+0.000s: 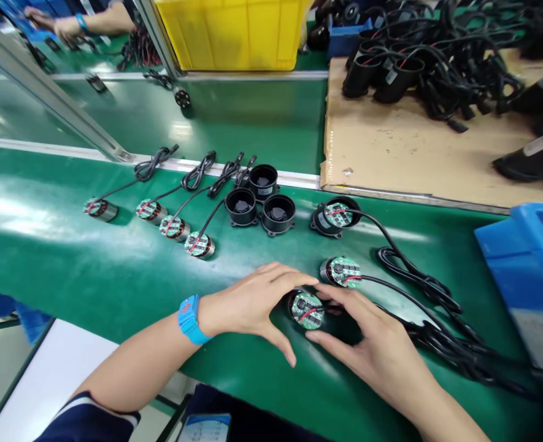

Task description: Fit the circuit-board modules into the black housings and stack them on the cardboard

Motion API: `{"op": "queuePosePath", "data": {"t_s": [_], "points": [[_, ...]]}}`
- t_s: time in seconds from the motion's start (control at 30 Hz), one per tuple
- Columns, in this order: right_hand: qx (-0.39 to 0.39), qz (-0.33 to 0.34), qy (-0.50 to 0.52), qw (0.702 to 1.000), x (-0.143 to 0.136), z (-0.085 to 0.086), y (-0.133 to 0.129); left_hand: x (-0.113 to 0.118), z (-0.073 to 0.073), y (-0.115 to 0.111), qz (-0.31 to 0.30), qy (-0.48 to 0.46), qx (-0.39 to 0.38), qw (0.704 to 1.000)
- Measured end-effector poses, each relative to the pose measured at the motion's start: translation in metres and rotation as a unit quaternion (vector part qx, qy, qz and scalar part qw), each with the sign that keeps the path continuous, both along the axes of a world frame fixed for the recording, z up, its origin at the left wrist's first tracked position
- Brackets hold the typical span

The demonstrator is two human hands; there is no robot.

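On the green belt (69, 258), a round motor unit (306, 309) is cupped loosely between the left hand (253, 301) and right hand (372, 344), fingers curved around it rather than clamped, so its red wire could be snagged or the neighbouring unit (341, 271) nudged.

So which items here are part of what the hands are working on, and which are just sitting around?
In hand:
- left hand and right hand, both around a motor with green circuit board
- its black cable

Lying about:
- three empty black housings
- row of four wired motors
- yellow bin
- blue bin
- cardboard sheet
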State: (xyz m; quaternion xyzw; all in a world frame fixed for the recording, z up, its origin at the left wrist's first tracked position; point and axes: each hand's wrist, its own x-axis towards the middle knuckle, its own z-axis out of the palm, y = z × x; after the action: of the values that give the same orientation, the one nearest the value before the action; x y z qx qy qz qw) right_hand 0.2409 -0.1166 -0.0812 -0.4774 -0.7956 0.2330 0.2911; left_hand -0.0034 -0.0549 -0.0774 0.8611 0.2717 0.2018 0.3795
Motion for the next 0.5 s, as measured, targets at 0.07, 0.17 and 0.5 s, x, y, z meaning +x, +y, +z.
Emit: {"op": "queuePosePath", "data": {"t_s": [0.07, 0.17, 0.5], "points": [[-0.003, -0.005, -0.001, 1.0, -0.001, 0.001, 0.0, -0.007, 0.006, 0.008, 0.098, 0.004, 0.09, 0.991], [0.019, -0.007, 0.005, 1.0, -0.005, 0.001, -0.002, -0.015, 0.012, 0.026, 0.293, 0.067, 0.238, 0.923], [0.093, 0.013, -0.015, 0.995, -0.01, -0.002, -0.004, 0.003, 0.041, 0.049, 0.205, 0.187, 0.286, 0.917]]}}
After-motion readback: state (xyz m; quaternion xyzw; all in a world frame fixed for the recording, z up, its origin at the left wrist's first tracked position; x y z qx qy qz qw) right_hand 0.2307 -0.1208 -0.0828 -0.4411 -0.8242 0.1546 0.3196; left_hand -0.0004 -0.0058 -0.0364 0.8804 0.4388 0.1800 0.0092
